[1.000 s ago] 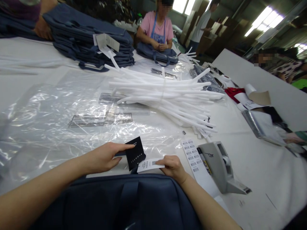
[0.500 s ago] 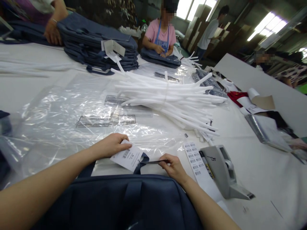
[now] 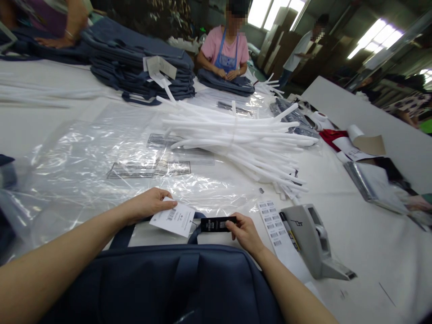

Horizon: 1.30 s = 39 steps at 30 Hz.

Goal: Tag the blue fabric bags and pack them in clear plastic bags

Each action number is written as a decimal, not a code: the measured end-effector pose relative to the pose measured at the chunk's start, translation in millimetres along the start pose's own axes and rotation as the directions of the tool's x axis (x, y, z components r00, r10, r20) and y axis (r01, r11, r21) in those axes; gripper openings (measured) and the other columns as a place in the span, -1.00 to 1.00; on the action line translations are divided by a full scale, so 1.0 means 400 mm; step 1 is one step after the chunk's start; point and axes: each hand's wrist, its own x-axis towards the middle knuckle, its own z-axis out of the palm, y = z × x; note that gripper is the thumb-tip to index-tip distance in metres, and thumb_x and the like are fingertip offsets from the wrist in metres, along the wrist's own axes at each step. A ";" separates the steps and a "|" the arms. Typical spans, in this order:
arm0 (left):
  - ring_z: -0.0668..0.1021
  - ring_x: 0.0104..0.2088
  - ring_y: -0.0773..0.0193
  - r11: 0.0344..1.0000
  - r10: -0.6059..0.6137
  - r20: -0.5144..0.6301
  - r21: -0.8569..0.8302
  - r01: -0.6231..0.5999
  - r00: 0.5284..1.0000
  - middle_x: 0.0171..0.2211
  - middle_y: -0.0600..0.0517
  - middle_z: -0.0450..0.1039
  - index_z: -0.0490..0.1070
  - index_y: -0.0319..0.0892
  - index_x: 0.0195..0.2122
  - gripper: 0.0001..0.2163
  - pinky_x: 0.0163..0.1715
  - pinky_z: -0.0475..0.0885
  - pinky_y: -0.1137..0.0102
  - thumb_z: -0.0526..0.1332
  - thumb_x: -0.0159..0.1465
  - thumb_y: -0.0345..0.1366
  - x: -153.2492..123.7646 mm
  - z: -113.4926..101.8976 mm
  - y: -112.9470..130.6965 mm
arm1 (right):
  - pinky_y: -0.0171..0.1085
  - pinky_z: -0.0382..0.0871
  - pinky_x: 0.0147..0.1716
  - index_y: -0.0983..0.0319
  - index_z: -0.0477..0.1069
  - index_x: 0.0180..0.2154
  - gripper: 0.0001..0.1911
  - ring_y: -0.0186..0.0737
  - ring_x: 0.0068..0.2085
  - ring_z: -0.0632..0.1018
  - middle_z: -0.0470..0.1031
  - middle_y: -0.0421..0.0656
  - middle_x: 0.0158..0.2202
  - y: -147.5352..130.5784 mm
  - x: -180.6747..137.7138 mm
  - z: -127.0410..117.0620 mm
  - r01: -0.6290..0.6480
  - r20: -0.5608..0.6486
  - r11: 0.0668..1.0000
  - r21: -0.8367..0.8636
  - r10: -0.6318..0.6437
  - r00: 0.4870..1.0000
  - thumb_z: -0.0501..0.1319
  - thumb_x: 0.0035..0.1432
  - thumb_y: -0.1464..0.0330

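A dark blue fabric bag (image 3: 175,288) lies right in front of me, its handle (image 3: 194,227) reaching up onto the table. My left hand (image 3: 145,204) pinches a white paper tag (image 3: 173,219) with a barcode, held flat beside the handle. My right hand (image 3: 245,231) grips a narrow black label (image 3: 218,223) with white print, level with the handle. Both tags appear tied to the handle by a thin string.
A grey tape dispenser (image 3: 312,240) and a strip of barcode stickers (image 3: 272,220) lie to the right. Clear plastic bags (image 3: 94,166) cover the table's middle, with a bundle of white foam strips (image 3: 243,137) behind. Stacked blue bags (image 3: 141,67) and other people stand at the far side.
My right hand has turned the black label so its printed face shows. My left hand has drawn the white tag slightly left and down.
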 end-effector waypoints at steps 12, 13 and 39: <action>0.54 -0.50 0.33 0.756 -0.113 0.118 -0.634 0.162 0.987 -0.45 -0.09 0.54 0.50 -0.31 -0.37 -0.66 -0.50 0.47 0.56 0.47 -0.02 -0.15 -0.007 0.029 -0.035 | -0.34 0.40 -0.46 0.20 0.47 -0.42 -0.90 -0.32 -0.47 0.48 0.47 -0.22 -0.51 0.006 -0.006 -0.005 0.360 0.001 0.900 -0.246 -0.371 0.928 0.23 0.14 0.37; 0.57 -0.44 0.30 0.705 -0.118 0.114 -0.690 0.164 0.986 -0.41 -0.12 0.55 0.51 -0.32 -0.36 -0.65 -0.42 0.51 0.55 0.49 -0.06 -0.18 -0.010 0.031 -0.037 | -0.33 0.43 -0.40 0.20 0.48 -0.40 -0.91 -0.30 -0.42 0.51 0.50 -0.19 -0.47 0.005 -0.007 -0.008 0.442 0.030 0.855 -0.271 -0.451 0.892 0.22 0.15 0.39; 0.17 -0.69 0.40 0.997 0.045 -0.310 -0.050 -0.063 0.950 -0.77 0.15 0.07 0.23 -0.18 -0.69 -0.70 -0.64 -0.01 0.45 0.26 -0.02 -0.12 0.047 0.052 0.038 | -0.38 0.19 -0.49 0.12 0.30 -0.01 -0.54 -0.40 -0.53 0.31 0.24 -0.39 -0.54 -0.213 0.058 0.003 0.337 0.244 0.867 -0.368 -0.260 0.934 0.19 0.04 0.55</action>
